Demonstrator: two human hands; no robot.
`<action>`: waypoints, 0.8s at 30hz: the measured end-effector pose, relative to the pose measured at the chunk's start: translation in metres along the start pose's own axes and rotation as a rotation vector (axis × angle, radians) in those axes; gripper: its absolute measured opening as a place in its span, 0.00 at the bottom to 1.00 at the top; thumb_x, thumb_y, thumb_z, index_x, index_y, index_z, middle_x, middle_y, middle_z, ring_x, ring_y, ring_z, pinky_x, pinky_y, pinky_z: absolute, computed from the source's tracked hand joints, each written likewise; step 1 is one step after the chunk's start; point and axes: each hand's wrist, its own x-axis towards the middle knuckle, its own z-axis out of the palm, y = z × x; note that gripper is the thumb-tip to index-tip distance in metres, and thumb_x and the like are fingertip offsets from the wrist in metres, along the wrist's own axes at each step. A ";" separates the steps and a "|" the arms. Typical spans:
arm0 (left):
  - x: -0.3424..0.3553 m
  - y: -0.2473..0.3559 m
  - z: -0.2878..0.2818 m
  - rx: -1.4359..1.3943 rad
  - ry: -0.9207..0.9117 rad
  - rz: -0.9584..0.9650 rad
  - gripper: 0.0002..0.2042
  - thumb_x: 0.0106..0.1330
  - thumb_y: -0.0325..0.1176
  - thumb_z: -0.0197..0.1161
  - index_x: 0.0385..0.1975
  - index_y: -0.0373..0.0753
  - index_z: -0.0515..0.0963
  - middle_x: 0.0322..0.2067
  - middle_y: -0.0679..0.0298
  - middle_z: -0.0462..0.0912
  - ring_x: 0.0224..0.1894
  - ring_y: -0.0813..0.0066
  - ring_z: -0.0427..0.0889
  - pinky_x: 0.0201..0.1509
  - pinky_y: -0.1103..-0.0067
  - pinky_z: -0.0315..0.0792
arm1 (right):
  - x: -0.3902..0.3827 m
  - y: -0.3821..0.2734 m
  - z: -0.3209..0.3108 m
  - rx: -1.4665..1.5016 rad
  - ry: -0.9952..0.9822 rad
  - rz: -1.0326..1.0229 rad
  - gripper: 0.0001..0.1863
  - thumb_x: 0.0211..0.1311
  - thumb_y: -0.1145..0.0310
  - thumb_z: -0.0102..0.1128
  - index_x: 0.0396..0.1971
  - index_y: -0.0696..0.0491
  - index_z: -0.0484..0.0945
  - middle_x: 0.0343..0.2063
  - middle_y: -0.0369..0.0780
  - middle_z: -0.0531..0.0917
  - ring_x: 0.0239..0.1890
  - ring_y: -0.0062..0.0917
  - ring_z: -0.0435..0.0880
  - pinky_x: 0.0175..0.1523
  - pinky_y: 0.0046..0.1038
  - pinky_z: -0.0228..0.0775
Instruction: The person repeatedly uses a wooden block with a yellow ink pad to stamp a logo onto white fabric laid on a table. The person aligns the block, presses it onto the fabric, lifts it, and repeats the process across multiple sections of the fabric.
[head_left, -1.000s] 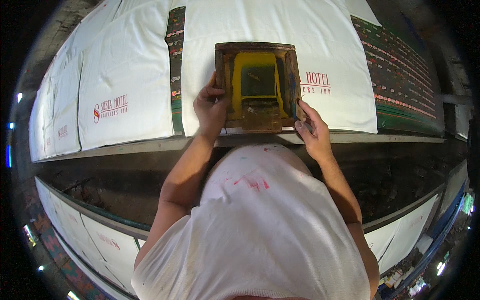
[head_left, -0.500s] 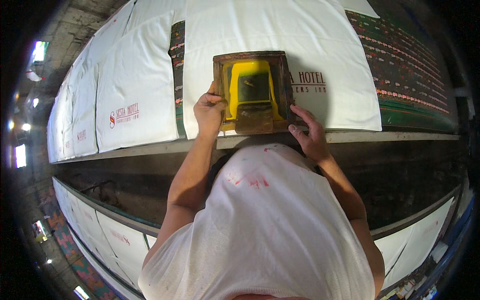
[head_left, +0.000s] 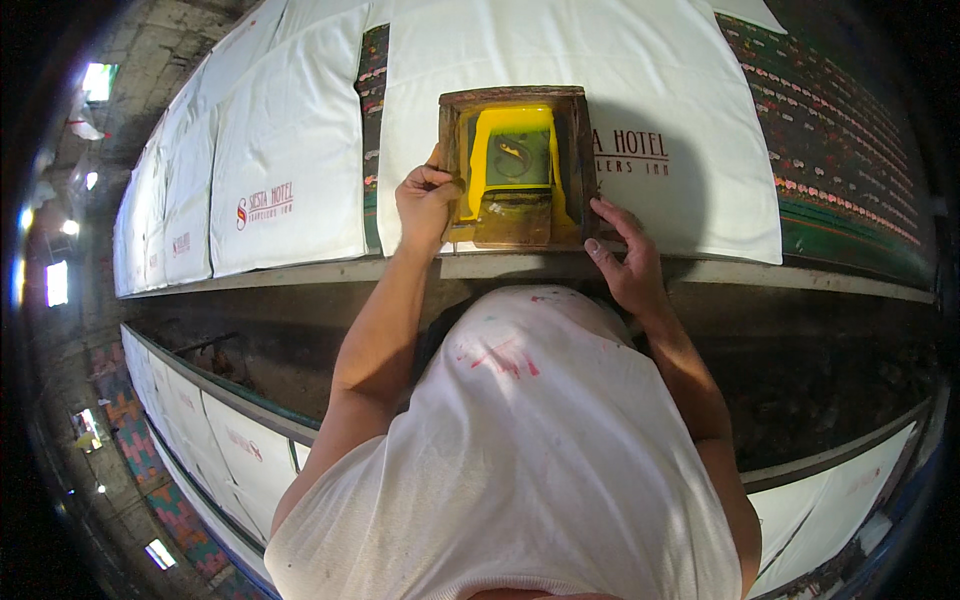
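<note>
A small wooden screen-printing frame [head_left: 514, 96] sits over a white towel [head_left: 700, 220], close to the table's near edge. Yellow ink [head_left: 487, 125] rings the green mesh [head_left: 530, 155], where a curved S-shaped motif shows. Inside the near end, a brownish squeegee-like block [head_left: 513, 222] spans part of the mesh. My left hand [head_left: 425, 207] is closed round the frame's left side, thumb on top. At the near right corner, my right hand [head_left: 628, 255] holds the right side between fingers and thumb. Dark red printed lettering [head_left: 635, 150] emerges from under the frame's right side.
More white printed towels [head_left: 290, 150] lie along the table to the left. Bare dark green, ink-marked tabletop [head_left: 820, 140] shows at right. The table's pale edge [head_left: 800, 283] runs before me. Behind me stands another table with white towels [head_left: 220, 420].
The whole view has shifted slightly, moving the frame and towels up and right in the picture. The S-shaped motif in the mesh shows more clearly. Both hands stay on the frame.
</note>
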 end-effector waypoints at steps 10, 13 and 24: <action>0.000 0.007 0.005 0.020 -0.006 -0.012 0.11 0.57 0.11 0.67 0.33 0.36 0.82 0.37 0.64 0.86 0.38 0.73 0.85 0.46 0.76 0.81 | 0.000 0.012 0.003 0.008 0.057 0.006 0.28 0.72 0.66 0.71 0.70 0.54 0.81 0.70 0.52 0.81 0.74 0.45 0.79 0.77 0.42 0.70; 0.002 0.004 0.002 -0.062 -0.016 -0.041 0.11 0.56 0.11 0.68 0.32 0.37 0.82 0.37 0.64 0.86 0.37 0.73 0.84 0.45 0.76 0.81 | 0.000 0.009 0.002 0.018 0.049 0.012 0.27 0.73 0.66 0.71 0.70 0.54 0.81 0.70 0.53 0.81 0.73 0.44 0.79 0.75 0.41 0.72; 0.001 0.005 0.003 -0.055 -0.017 0.014 0.11 0.55 0.11 0.68 0.30 0.38 0.81 0.36 0.65 0.85 0.35 0.74 0.83 0.42 0.76 0.80 | -0.002 0.006 0.004 0.009 0.043 -0.001 0.26 0.76 0.72 0.68 0.71 0.57 0.79 0.72 0.47 0.79 0.70 0.32 0.81 0.71 0.33 0.77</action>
